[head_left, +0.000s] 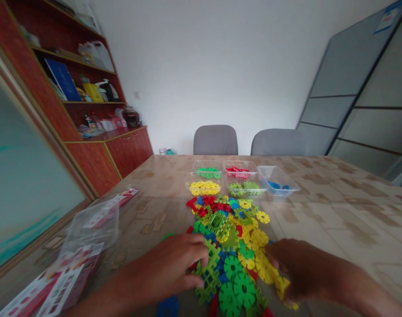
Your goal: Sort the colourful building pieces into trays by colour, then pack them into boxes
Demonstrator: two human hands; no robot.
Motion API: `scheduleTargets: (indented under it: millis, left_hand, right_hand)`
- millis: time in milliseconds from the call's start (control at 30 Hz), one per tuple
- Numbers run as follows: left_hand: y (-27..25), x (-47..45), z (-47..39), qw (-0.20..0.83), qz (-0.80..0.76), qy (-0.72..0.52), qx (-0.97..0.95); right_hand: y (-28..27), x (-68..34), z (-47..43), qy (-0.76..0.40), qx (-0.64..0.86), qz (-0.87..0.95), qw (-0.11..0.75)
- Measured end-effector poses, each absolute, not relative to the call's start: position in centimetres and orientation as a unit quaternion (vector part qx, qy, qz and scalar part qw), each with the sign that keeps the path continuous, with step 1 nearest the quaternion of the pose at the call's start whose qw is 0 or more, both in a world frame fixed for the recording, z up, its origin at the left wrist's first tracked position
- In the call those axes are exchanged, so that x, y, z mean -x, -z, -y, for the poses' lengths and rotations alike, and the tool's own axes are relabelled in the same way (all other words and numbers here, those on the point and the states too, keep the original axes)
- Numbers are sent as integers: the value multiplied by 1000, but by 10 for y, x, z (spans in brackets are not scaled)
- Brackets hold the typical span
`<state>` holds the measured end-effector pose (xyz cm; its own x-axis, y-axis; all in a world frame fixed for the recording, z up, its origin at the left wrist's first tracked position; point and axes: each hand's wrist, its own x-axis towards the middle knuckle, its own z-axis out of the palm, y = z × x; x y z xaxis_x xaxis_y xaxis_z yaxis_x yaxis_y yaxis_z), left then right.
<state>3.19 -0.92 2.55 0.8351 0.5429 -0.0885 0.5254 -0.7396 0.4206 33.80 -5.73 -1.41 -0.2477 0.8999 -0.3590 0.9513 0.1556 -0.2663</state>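
Note:
A pile of plastic building pieces spreads over the table in front of me. My left hand (184, 260) is at the pile's left side, thumb and forefinger apart. Its fingertips reach the edge of the light green lattice pieces (211, 278); I see nothing clearly gripped. On the right, my right hand (291, 266) is blurred, with its fingers mostly hidden beside the yellow snowflake discs (266, 267). Whether it holds one I cannot make out. Green notched discs (242, 288) lie between the hands. Red pieces (217, 204) are at the pile's far end.
Beyond the pile stand clear tubs holding green discs (209, 173), yellow discs (204, 188), red pieces (237, 171), light green pieces (245, 189) and blue pieces (278, 185). A clear lid (103, 224) and printed packaging (68, 281) lie at left. Two grey chairs (215, 140) stand behind.

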Motion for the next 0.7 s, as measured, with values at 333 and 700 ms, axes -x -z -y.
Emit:
scheduleTargets:
  millis: [333,700]
  left_hand:
    - [-27,-26,18,261,-279,-7,-924]
    - [-12,-100,14,219,-145,-91,-961]
  right_hand:
    - [16,-328,47,238,-579,-780,-7]
    - [10,-358,18,290,-529,-792,-94]
